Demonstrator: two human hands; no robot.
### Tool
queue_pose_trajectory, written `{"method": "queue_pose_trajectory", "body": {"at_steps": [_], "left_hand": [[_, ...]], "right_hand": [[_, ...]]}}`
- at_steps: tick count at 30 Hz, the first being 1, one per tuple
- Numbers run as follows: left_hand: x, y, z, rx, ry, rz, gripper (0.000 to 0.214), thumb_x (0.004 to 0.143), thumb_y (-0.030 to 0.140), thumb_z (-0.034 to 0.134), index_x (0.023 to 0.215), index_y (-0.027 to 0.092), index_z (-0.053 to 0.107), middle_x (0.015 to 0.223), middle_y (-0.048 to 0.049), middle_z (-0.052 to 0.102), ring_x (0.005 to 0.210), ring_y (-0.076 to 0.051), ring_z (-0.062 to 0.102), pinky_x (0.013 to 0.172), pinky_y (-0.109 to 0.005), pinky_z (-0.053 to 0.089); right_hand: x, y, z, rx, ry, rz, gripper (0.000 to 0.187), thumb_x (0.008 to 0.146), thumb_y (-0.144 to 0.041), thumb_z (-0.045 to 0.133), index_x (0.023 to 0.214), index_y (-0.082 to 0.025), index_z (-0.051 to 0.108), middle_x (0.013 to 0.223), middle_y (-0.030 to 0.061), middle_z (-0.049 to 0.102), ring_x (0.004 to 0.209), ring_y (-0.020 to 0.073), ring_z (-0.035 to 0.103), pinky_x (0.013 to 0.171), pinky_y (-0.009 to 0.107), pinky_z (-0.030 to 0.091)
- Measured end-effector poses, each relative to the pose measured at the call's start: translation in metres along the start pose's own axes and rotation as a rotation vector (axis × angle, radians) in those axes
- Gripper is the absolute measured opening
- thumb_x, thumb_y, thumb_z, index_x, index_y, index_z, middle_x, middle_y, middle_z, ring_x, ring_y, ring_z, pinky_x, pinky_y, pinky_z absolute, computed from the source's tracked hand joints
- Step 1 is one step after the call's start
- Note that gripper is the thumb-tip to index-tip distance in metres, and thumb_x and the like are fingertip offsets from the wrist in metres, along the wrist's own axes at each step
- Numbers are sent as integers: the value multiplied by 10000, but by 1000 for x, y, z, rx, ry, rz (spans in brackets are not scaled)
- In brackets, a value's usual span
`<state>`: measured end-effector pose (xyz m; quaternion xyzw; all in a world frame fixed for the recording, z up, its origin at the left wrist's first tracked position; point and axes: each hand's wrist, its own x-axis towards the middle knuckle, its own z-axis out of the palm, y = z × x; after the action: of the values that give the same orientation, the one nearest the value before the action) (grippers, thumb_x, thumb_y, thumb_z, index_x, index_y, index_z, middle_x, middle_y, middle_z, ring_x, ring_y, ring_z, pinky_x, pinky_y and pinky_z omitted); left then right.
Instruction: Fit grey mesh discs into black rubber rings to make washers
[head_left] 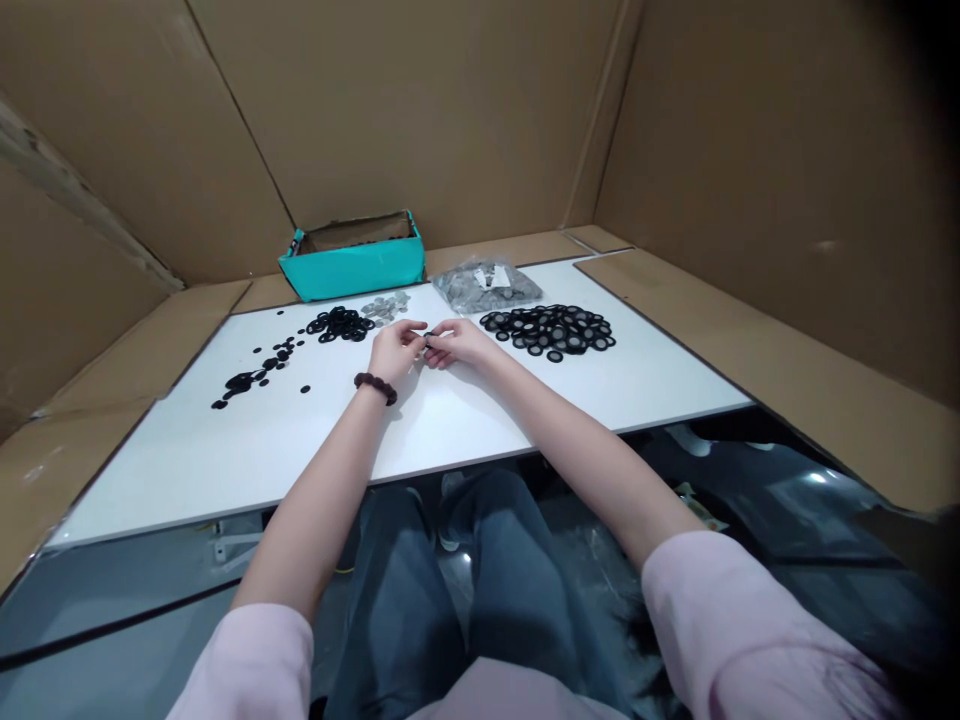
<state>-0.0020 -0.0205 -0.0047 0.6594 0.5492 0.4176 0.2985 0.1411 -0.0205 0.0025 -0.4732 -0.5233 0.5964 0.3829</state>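
My left hand (395, 350) and my right hand (460, 343) meet over the middle of the white board (315, 450). Their fingertips pinch together on a small black ring (428, 342) held between both hands. A dark bead bracelet (376, 386) is on my left wrist. Just behind my left hand lies a pile of black rings (341, 324) and a small heap of grey discs (385, 306). To the right of my right hand spreads a large pile of black rings with grey centres (551, 331).
A teal box (352, 262) stands at the back of the board. A clear bag of grey discs (486, 284) lies beside it. Scattered black pieces (255, 372) lie on the left. Cardboard walls (765, 150) enclose the board. My legs are below the near edge.
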Motion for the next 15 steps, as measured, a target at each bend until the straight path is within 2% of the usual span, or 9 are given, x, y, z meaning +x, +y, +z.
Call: {"method": "queue_pose_trajectory", "body": {"at_steps": [8,12,15], "left_hand": [[-1,-1,-1,-19,13,-91,96,666,207,648,731,142,676,652,-24,672,573,-122,585,621,-255,501],[2,-3,0,-65,1,-131,65,691,204,628,692,140,641,620,-20,649,588,-122,589,606,-247,499],[0,1,4,-127,4,-169,69,725,192,607,705,128,622,641,-34,653,607,-128,611,619,-257,515]], "right_hand": [[9,11,-3,-263,105,-237,137,762,-92,646,647,-141,590,518,-12,602,472,90,558,517,182,466],[10,11,-4,-307,154,-242,92,756,-126,646,671,-142,613,556,-2,610,537,108,585,573,202,483],[12,11,-5,-309,174,-237,73,762,-129,638,692,-140,622,554,-2,597,548,113,581,549,195,470]]}}
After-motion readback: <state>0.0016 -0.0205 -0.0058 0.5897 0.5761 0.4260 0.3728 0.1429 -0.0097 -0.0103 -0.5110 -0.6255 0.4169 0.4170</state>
